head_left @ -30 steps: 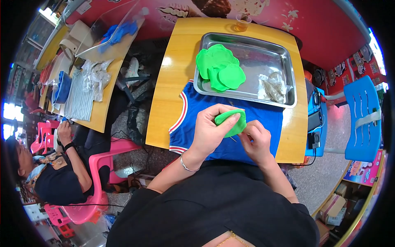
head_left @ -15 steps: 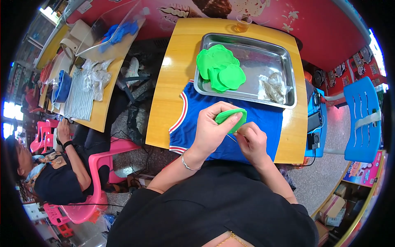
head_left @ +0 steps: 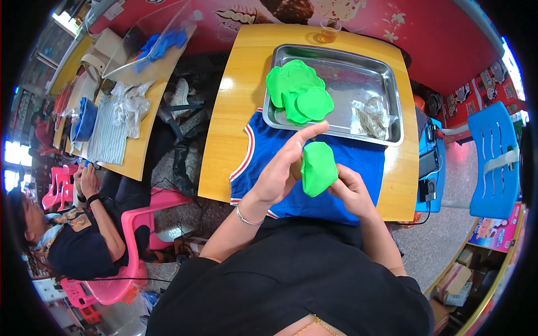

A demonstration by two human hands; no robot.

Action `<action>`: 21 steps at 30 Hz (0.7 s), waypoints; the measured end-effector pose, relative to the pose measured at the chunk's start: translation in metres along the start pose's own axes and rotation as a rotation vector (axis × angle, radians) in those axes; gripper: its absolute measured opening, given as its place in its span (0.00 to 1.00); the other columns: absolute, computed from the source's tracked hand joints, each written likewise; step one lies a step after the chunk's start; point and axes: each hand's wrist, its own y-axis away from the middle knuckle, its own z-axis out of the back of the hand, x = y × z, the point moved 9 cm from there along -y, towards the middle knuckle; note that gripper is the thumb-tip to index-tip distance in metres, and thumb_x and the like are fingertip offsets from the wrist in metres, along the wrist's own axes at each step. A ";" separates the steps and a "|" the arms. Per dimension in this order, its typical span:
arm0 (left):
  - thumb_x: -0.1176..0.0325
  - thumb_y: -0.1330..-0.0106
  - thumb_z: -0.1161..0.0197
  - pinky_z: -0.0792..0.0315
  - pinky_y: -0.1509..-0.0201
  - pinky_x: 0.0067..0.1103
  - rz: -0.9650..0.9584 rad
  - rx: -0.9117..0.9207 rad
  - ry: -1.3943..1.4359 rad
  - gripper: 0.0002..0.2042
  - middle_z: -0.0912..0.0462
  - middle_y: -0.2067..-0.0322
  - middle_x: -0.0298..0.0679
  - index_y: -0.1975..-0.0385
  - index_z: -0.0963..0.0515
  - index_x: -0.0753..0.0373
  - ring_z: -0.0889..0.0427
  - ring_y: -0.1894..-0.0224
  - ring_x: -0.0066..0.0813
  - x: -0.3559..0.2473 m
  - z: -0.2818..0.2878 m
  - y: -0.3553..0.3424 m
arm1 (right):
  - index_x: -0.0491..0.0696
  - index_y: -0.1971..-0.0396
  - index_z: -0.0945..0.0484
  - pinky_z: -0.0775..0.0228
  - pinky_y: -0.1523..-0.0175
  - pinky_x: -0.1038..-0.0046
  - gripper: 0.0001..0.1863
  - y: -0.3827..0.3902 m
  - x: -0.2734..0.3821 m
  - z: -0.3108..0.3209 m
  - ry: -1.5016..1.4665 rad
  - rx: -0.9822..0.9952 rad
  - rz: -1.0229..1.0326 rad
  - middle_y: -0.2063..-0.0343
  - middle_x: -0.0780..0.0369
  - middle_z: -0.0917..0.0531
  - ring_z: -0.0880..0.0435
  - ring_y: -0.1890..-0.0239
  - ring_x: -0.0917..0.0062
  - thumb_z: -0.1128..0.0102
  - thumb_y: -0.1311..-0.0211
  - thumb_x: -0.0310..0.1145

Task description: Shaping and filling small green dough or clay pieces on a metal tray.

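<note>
Over the table, my right hand (head_left: 352,190) pinches the edge of a floppy bright-green piece (head_left: 319,169), rounded and flat-looking, perhaps foam or felt. My left hand (head_left: 279,173) is open just left of it, fingers stretched up and away; whether its thumb touches the green piece is hidden. Beyond the hands lies a metal tray (head_left: 342,92), with several similar green pieces (head_left: 294,81) heaped at its left. In the tray's right corner sits a clear plastic bag (head_left: 372,119) with thin, pale contents. A blue garment (head_left: 361,157) with red-and-white trim is spread under my hands.
A cup of amber drink (head_left: 329,31) stands at the far edge of the yellow table (head_left: 221,134). Blue chair (head_left: 493,162) to the right, with black devices beside it. A co-worker (head_left: 84,241) sits left by a pink chair (head_left: 130,246) and a second table (head_left: 131,159).
My left hand has let go of the green piece and opened, its fingers now straight. The piece has turned its broad face toward me, held by my right hand.
</note>
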 end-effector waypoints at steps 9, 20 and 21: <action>0.70 0.36 0.43 0.29 0.73 0.11 -0.148 0.180 -0.044 0.10 0.25 0.61 0.39 0.58 0.25 0.66 0.23 0.70 0.18 -0.006 0.000 0.002 | 0.45 0.62 0.26 0.51 0.81 0.87 0.11 0.016 -0.025 -0.029 -0.493 0.197 -0.415 0.79 0.69 0.27 0.39 0.84 0.91 0.52 0.35 0.37; 0.75 0.45 0.34 0.32 0.79 0.09 -0.233 0.088 -0.253 0.06 0.25 0.75 0.36 0.68 0.18 0.68 0.23 0.77 0.17 -0.019 0.004 0.010 | 0.45 0.71 0.28 0.41 0.72 0.85 0.08 0.021 -0.021 -0.016 -0.466 0.193 -0.198 0.76 0.70 0.28 0.33 0.76 0.89 0.51 0.35 0.32; 0.74 0.46 0.33 0.34 0.79 0.09 -0.293 0.070 -0.266 0.07 0.25 0.75 0.35 0.69 0.18 0.67 0.25 0.78 0.16 -0.024 0.006 0.011 | 0.45 0.71 0.28 0.41 0.72 0.85 0.08 0.020 -0.021 -0.017 -0.466 0.194 -0.198 0.76 0.70 0.28 0.33 0.76 0.89 0.51 0.35 0.32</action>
